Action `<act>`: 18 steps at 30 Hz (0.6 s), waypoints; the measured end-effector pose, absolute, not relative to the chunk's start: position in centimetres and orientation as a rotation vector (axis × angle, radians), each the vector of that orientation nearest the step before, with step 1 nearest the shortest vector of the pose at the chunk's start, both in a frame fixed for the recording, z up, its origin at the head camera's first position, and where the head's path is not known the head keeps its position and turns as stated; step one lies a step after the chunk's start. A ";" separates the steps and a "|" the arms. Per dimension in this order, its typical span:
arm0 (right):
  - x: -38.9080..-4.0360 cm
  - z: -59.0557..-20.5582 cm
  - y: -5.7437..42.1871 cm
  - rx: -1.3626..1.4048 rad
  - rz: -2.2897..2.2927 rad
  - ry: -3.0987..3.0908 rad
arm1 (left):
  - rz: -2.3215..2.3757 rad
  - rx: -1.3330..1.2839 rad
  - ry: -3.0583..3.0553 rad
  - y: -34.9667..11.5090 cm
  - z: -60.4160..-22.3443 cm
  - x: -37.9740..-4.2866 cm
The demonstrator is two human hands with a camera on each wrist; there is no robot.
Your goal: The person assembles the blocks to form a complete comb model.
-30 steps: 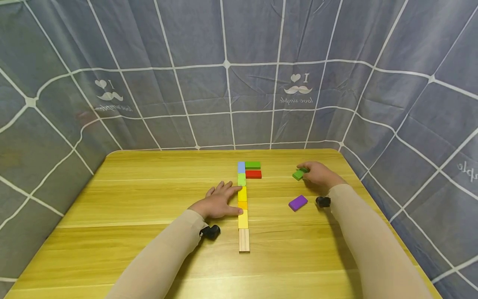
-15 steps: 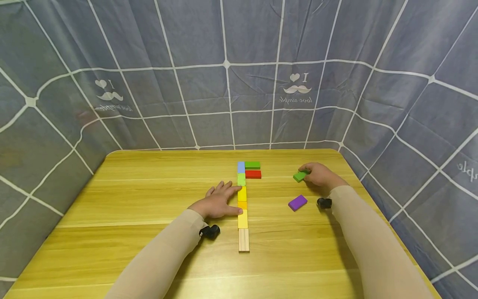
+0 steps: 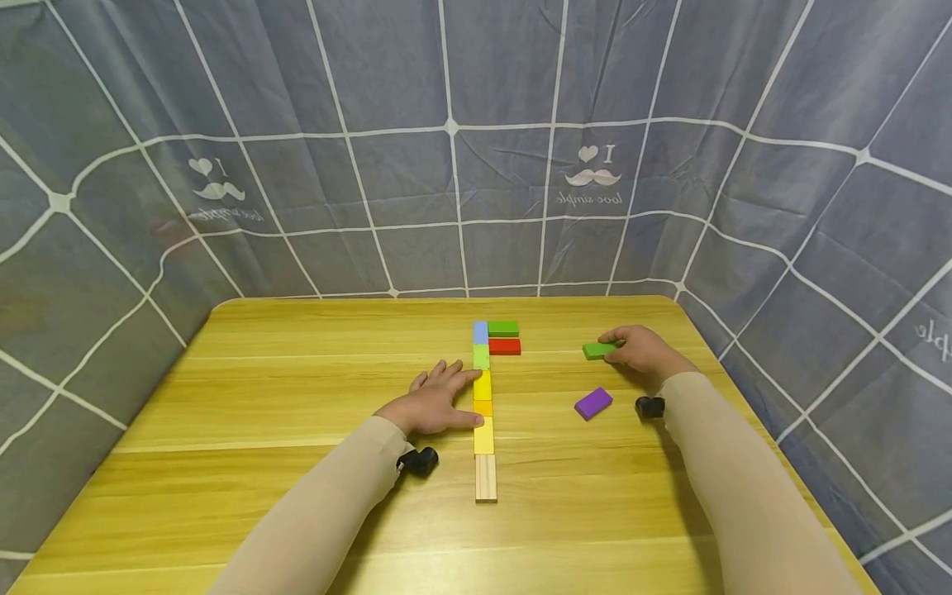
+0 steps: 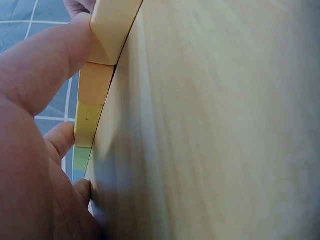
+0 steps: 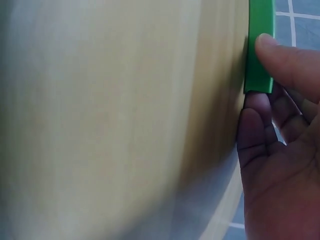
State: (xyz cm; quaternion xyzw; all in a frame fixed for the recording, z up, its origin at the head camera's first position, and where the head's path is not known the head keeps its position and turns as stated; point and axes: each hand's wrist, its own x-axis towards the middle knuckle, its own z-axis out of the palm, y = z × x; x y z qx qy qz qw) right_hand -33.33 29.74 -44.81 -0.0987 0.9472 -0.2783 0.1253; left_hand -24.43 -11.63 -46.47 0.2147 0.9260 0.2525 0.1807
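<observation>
A column of flat blocks runs down the middle of the table, from a blue block [image 3: 481,332] through a light green one [image 3: 482,357], an upper yellow block [image 3: 483,386], an orange one and a lower yellow block [image 3: 484,436] to a plain wood block [image 3: 486,478]. My left hand [image 3: 433,402] lies spread at the column's left side, its thumb touching the lower yellow block and its index finger the upper. Off to the right, my right hand [image 3: 643,353] pinches a green block [image 5: 261,62] by its near end, thumb on one long side. The block sits on or just above the table.
Right of the column's far end, another green block [image 3: 503,329] and a red block [image 3: 505,347] stick out sideways. A purple block [image 3: 593,403] lies slanted in front of the right hand. Behind the wooden table [image 3: 297,355] hangs a grey checked curtain [image 3: 402,182].
The green block in my right hand has turned from slanted to nearly crosswise on the table, and that hand has shifted slightly right. My left hand and the column have stayed in place.
</observation>
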 end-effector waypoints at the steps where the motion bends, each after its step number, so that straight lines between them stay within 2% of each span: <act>1: -33.3 -44.8 29.8 -0.281 -0.820 2.752 | 0.714 0.607 2.616 -11.6 -46.5 -24.4; 18: -33.2 -45.2 29.7 -0.265 -0.874 2.747 | 0.699 0.606 2.622 -11.6 -46.5 -24.4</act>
